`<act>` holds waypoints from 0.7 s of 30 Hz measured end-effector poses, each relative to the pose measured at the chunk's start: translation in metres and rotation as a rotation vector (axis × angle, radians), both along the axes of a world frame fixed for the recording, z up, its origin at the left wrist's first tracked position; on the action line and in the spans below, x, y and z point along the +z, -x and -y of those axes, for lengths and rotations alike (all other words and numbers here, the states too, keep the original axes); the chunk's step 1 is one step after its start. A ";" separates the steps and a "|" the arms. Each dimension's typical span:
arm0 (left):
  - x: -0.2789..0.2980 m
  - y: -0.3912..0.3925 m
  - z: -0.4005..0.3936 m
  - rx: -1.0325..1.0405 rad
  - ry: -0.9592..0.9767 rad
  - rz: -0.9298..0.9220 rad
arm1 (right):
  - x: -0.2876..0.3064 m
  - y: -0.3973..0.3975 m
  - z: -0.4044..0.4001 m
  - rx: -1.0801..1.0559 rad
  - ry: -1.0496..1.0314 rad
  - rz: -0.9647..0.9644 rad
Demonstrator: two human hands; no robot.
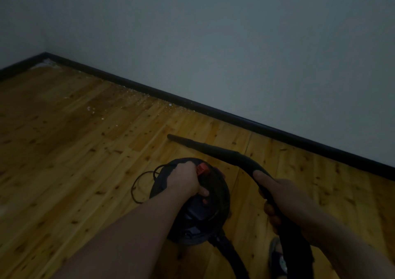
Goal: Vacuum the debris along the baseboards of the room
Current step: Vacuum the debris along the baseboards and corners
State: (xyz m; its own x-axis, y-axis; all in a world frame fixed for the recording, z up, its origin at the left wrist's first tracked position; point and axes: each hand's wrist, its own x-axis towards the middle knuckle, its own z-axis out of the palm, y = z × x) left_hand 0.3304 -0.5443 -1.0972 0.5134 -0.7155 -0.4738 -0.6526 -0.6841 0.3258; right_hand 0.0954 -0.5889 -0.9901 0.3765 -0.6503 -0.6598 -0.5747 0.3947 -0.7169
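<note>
A dark canister vacuum [198, 212] stands on the wooden floor just in front of me, with a red switch [202, 169] on top. My left hand [186, 180] grips its top handle. My right hand [277, 195] is closed around the black curved hose wand [224, 152], whose narrow nozzle tip [170, 136] points left and hovers over the floor, short of the debris. White crumbs of debris [136, 99] lie scattered along the black baseboard [192, 104] and out onto the planks toward the far left corner.
A black power cord [139, 184] loops on the floor left of the vacuum. The hose [230, 255] runs back from the canister's base. My shoe [276, 255] shows at the lower right. A pale wall [213, 43] rises above the baseboard; the room is dim.
</note>
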 end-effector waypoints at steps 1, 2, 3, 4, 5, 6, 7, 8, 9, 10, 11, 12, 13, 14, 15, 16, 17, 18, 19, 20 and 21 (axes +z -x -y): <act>0.000 -0.003 0.002 -0.002 -0.001 0.002 | -0.001 -0.002 0.002 0.003 -0.005 0.002; 0.001 -0.004 0.003 -0.010 -0.002 0.008 | -0.001 -0.003 0.002 0.001 -0.008 0.002; 0.002 -0.005 0.004 -0.018 -0.001 0.015 | -0.002 -0.003 0.004 -0.003 -0.011 0.004; 0.003 -0.006 0.005 -0.025 0.002 0.023 | -0.002 -0.004 0.005 -0.010 -0.014 0.009; 0.002 -0.007 0.007 -0.027 0.004 0.029 | -0.003 -0.005 0.007 -0.016 -0.014 0.012; 0.002 -0.007 0.008 -0.029 0.005 0.033 | -0.005 -0.006 0.009 -0.024 -0.007 0.012; 0.002 -0.008 0.010 -0.030 0.003 0.036 | -0.006 -0.009 0.011 -0.025 0.006 0.008; 0.002 -0.009 0.011 -0.031 0.003 0.038 | -0.008 -0.011 0.013 -0.025 0.021 0.006; 0.002 -0.010 0.013 -0.033 0.005 0.041 | -0.009 -0.014 0.015 -0.025 0.037 0.005; 0.002 -0.011 0.015 -0.035 0.007 0.042 | -0.011 -0.017 0.017 -0.028 0.050 0.007; 0.002 -0.013 0.017 -0.039 0.007 0.044 | -0.012 -0.020 0.020 -0.030 0.061 0.009; 0.003 -0.014 0.019 -0.043 0.007 0.047 | -0.013 -0.023 0.023 -0.031 0.070 0.012; 0.003 -0.016 0.021 -0.044 0.003 0.053 | -0.014 -0.027 0.026 -0.033 0.077 0.014; 0.004 -0.017 0.022 -0.046 0.000 0.057 | -0.014 -0.030 0.029 -0.039 0.080 0.021; 0.003 -0.018 0.024 -0.044 -0.003 0.058 | -0.014 -0.033 0.032 -0.049 0.081 0.030; 0.002 -0.020 0.026 -0.042 -0.003 0.055 | -0.014 -0.036 0.035 -0.062 0.083 0.036; 0.001 -0.022 0.028 -0.039 -0.002 0.052 | -0.014 -0.039 0.038 -0.075 0.088 0.036; 0.000 -0.023 0.028 -0.038 -0.001 0.051 | -0.015 -0.041 0.040 -0.090 0.093 0.035; -0.002 -0.025 0.030 -0.040 0.002 0.057 | -0.016 -0.042 0.043 -0.104 0.099 0.034; -0.003 -0.028 0.033 -0.044 0.006 0.064 | -0.017 -0.044 0.046 -0.115 0.105 0.031; -0.003 -0.029 0.033 -0.047 0.004 0.067 | -0.017 -0.044 0.048 -0.123 0.111 0.027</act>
State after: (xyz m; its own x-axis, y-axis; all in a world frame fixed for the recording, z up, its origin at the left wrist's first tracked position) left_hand 0.3596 -0.5772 -1.1006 0.5097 -0.7413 -0.4366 -0.7045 -0.6510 0.2828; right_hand 0.1391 -0.6366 -1.0074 0.3059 -0.7607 -0.5725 -0.5072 0.3787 -0.7742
